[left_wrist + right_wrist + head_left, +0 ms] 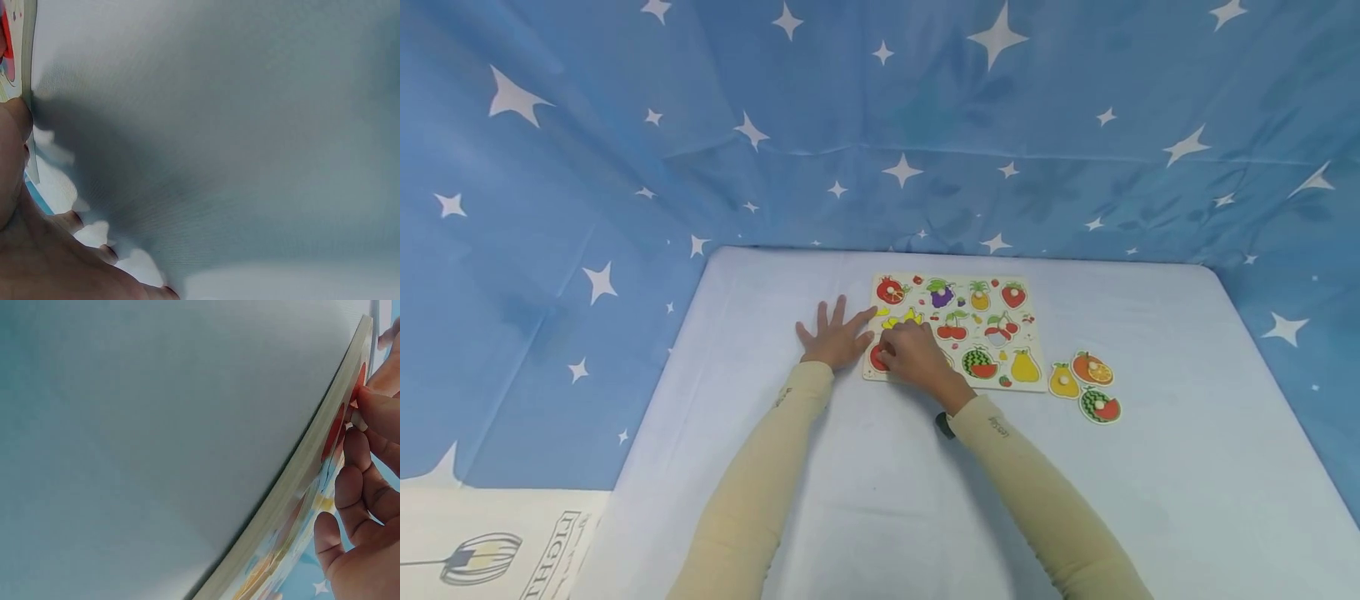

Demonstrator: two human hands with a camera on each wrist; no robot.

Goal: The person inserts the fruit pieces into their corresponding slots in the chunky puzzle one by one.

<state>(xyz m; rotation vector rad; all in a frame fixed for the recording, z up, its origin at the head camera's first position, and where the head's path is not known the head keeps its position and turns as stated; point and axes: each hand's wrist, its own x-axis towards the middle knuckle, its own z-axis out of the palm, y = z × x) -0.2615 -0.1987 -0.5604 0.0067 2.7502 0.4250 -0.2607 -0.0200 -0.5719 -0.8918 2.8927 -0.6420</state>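
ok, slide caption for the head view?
Right hand over a fruit puzzle board, left hand at its edge, three loose pieces alongside.

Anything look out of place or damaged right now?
The pear piece, orange piece and watermelon piece lie loose to the right of the fruit board, rather than set in it; no spill or damage stands out.

A curtained-off nook, the kind of building impossible to tell: blue star-printed fabric (925, 108) hangs behind and beside a white-covered worktop (872, 517), with a whisk-printed cloth (542, 508) at lower left.
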